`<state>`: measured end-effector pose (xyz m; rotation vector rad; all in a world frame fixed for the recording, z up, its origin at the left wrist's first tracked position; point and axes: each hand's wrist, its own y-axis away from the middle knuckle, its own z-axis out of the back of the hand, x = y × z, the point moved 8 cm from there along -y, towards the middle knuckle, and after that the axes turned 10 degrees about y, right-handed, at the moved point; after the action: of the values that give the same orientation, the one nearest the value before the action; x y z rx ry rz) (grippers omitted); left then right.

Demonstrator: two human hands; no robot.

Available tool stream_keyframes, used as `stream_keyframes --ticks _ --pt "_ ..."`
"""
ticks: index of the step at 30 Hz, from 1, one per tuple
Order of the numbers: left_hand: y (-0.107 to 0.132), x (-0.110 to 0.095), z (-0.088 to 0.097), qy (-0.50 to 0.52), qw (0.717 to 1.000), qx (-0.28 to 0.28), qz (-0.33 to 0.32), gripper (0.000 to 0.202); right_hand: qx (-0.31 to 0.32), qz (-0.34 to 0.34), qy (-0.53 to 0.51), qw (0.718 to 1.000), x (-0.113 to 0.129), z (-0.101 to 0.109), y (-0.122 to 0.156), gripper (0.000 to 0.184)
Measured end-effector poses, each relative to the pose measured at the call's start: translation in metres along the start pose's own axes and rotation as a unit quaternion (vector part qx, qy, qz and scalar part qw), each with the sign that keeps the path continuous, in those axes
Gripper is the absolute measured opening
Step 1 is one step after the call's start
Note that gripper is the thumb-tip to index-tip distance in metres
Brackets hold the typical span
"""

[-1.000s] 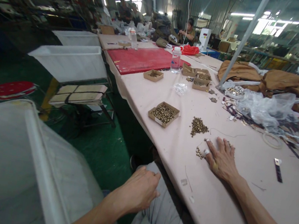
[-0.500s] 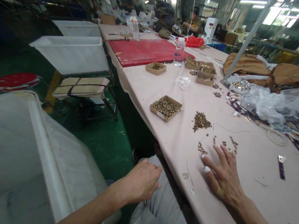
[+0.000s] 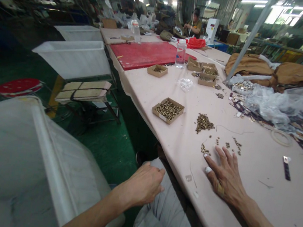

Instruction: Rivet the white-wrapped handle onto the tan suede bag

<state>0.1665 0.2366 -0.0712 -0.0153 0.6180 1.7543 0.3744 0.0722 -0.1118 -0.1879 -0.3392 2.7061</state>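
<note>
My right hand (image 3: 224, 173) lies flat on the pink table (image 3: 237, 221), fingers spread, palm down, holding nothing. Just beyond its fingertips lie scattered small brass studs (image 3: 221, 147), and a denser pile of brass studs (image 3: 204, 122) sits a little farther off. A shallow cardboard box of studs (image 3: 168, 110) stands left of the pile, near the table's edge. My left hand (image 3: 143, 184) rests on my grey-trousered knee (image 3: 165, 219) below the table edge, fingers curled under; nothing shows in it.
White mesh bins stand at lower left (image 3: 16, 162) and farther back (image 3: 72, 56). A red mat (image 3: 145, 53), a water bottle (image 3: 180, 53), more small boxes (image 3: 205, 74), crumpled plastic (image 3: 278, 104) and brown garments (image 3: 274, 72) lie along the table. A person (image 3: 194, 22) works at the far end.
My right hand slid back toward me off the scattered studs, uncovering them, and stays flat. The left hand has stayed on my knee.
</note>
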Motion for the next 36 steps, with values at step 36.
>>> stream_keyframes --ticks 36 --pt "0.003 0.003 0.001 -0.016 1.000 -0.023 -0.002 0.023 0.025 -0.019 0.065 0.997 -0.017 -0.026 -0.034 0.055"
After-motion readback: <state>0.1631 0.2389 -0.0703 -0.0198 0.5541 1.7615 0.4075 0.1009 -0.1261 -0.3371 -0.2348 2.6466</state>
